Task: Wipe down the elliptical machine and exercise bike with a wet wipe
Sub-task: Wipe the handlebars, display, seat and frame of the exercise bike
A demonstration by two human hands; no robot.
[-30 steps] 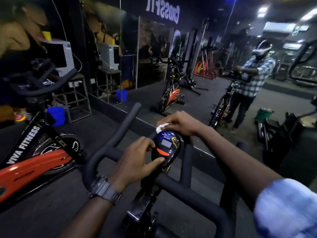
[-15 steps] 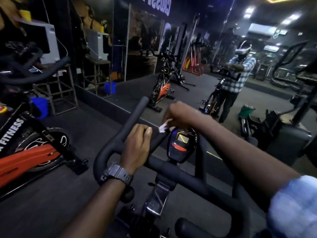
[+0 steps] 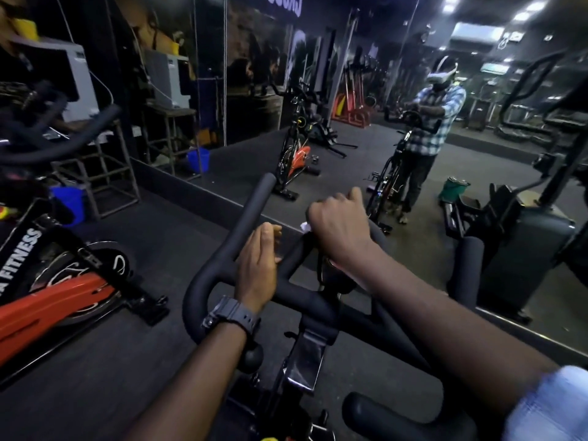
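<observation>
Hands sat close together on the black handlebar (image 3: 222, 265) of the exercise bike (image 3: 305, 354). The right hand (image 3: 337, 227) was curled down over the small console, hiding it almost wholly, with the wet wipe (image 3: 306, 226) bunched under its fingers so that only a white corner peeked out at the side nearest the other hand. The left hand (image 3: 257, 265), a dark watch (image 3: 230, 315) on its wrist, lay on the inner bar just beside the right, fingers bent over the tube; whether they truly gripped it or merely rested there could not be told. Beyond the knuckles stood a wall mirror (image 3: 350, 138), and off past the left hand an orange bike (image 3: 54, 300). The likeliest trouble from here seemed to be the wipe itself: with so little of it showing, it might ball up and drag across the console without really cleaning, or slip out from under the fingers and drop to the floor. Pressing hard on the console could also tilt it on its mount or push a button. Moisture seeping into the screen edge was another risk. The elliptical appeared not yet tackled.
</observation>
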